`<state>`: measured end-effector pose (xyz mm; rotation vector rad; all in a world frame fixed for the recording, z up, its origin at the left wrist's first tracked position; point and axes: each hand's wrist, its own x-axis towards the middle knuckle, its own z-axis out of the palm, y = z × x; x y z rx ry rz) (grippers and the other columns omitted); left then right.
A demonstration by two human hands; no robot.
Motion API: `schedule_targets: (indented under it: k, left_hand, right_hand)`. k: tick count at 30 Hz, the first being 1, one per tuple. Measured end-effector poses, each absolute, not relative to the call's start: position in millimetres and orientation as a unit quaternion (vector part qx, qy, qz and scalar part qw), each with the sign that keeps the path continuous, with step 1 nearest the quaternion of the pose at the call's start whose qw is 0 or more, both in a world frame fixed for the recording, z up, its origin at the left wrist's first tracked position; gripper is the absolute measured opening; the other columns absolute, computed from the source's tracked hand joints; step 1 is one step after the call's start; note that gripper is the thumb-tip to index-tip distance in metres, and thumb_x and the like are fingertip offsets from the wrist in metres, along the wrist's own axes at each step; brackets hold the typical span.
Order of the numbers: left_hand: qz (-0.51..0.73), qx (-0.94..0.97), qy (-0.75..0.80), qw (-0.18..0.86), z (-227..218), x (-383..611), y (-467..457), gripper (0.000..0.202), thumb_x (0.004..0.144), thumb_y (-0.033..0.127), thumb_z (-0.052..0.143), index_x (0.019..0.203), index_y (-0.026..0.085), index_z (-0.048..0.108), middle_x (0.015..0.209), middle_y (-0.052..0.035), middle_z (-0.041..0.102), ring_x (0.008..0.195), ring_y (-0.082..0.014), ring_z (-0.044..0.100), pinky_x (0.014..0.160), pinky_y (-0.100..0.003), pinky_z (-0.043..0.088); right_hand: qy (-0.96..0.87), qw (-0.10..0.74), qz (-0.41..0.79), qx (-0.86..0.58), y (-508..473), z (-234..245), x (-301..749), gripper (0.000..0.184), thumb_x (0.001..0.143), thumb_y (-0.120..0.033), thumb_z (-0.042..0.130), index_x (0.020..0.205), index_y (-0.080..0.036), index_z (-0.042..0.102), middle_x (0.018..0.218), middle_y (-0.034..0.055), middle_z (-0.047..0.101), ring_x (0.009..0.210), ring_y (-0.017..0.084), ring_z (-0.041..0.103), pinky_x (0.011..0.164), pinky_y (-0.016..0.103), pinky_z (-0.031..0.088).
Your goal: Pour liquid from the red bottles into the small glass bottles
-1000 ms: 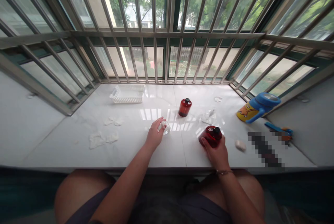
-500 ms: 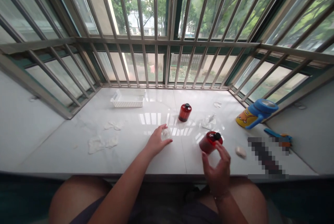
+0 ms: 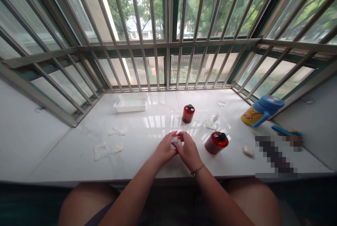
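My left hand (image 3: 165, 149) and my right hand (image 3: 187, 146) meet low over the white marble sill. Between them they hold a small transparent container (image 3: 175, 143), and most of it is hidden by my fingers. To the right of my right hand, a red bottle with a black cap (image 3: 216, 142) sits apart from it, tilted towards me. A second red bottle (image 3: 188, 114) stands upright farther back. A crumpled transparent plastic wrapper (image 3: 213, 122) lies behind the nearer bottle.
The white marble sill (image 3: 147, 120) ends at metal window bars (image 3: 168, 64). On it are a white plastic basket (image 3: 130, 103), crumpled white tissues (image 3: 101, 150), a small white lump (image 3: 248, 151), a blue and yellow sippy cup (image 3: 260, 112) and a blue-handled tool (image 3: 285, 133).
My right hand has left the red bottle and moved left to join my left hand on the small container. The bottle has stayed in place, and the view has tilted slightly.
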<state>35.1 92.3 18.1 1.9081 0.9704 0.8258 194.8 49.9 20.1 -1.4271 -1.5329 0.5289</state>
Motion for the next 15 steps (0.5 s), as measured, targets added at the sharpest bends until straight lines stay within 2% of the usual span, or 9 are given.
schedule_targets:
  k: [3, 7, 12, 13, 15]
  left_hand:
    - [0.347, 0.742, 0.415, 0.395, 9, 42, 89, 0.077, 0.078, 0.013, 0.075, 0.150, 0.021, 0.050, 0.146, -0.0143, 0.066, 0.136, -0.0313, 0.063, 0.121, -0.052, 0.047]
    - [0.374, 0.710, 0.445, 0.397, 4, 51, 85, 0.077, 0.078, 0.009, 0.070, 0.151, 0.023, 0.048, 0.145, -0.0115, 0.068, 0.133, -0.0274, 0.066, 0.116, -0.047, 0.052]
    - [0.362, 0.711, 0.435, 0.417, 10, 54, 88, 0.082, 0.074, 0.012, 0.077, 0.150, 0.022, 0.048, 0.141, -0.0112, 0.070, 0.130, -0.0283, 0.068, 0.116, -0.047, 0.052]
    - [0.361, 0.713, 0.432, 0.419, 12, 54, 89, 0.082, 0.073, 0.013, 0.079, 0.149, 0.022, 0.049, 0.140, -0.0113, 0.071, 0.129, -0.0285, 0.069, 0.116, -0.047, 0.052]
    - [0.360, 0.715, 0.427, 0.421, 13, 55, 91, 0.080, 0.072, 0.014, 0.081, 0.146, 0.022, 0.051, 0.137, -0.0112, 0.072, 0.126, -0.0284, 0.070, 0.114, -0.046, 0.053]
  right_hand:
    - [-0.601, 0.472, 0.180, -0.619, 49, 19, 188, 0.022, 0.089, -0.030, 0.070, 0.106, -0.026, 0.057, 0.101, 0.0039, 0.066, 0.095, 0.027, 0.065, 0.086, 0.044, 0.056]
    - [-0.566, 0.474, 0.144, -0.659, 48, 16, 185, 0.025, 0.088, -0.037, 0.071, 0.102, -0.026, 0.054, 0.097, 0.0034, 0.065, 0.092, 0.028, 0.064, 0.084, 0.044, 0.054]
    - [-0.556, 0.497, 0.180, -0.641, 42, 13, 191, 0.042, 0.092, -0.040, 0.069, 0.129, -0.026, 0.055, 0.119, 0.0083, 0.071, 0.111, 0.030, 0.068, 0.095, 0.046, 0.055]
    - [-0.557, 0.499, 0.191, -0.636, 41, 13, 192, 0.039, 0.093, -0.039, 0.066, 0.129, -0.026, 0.055, 0.120, 0.0083, 0.071, 0.112, 0.029, 0.069, 0.095, 0.045, 0.055]
    - [-0.559, 0.485, 0.191, -0.644, 40, 14, 193, 0.024, 0.094, -0.038, 0.064, 0.115, -0.026, 0.059, 0.110, 0.0063, 0.072, 0.103, 0.028, 0.069, 0.087, 0.042, 0.055]
